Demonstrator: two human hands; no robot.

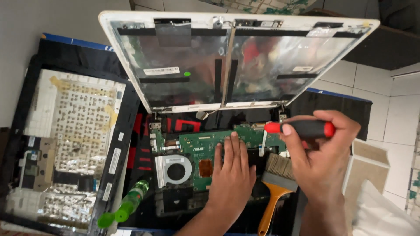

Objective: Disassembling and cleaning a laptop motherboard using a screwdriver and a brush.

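An opened laptop lies in front of me with its green motherboard [199,142] and round cooling fan [176,170] exposed. My left hand [232,172] rests flat on the board, fingers together and pointing away from me. My right hand [321,161] grips a screwdriver with a black and red handle [302,128], held sideways above the board's right end, near the hinge. The white lid shell [236,61] stands tilted up behind, its silvery foil inside showing.
The removed keyboard cover [72,144] lies upside down at the left. A green plastic bottle [127,203] lies near the front. A paintbrush with an orange handle [275,183] sits between my hands. White cloth [380,214] is at the right.
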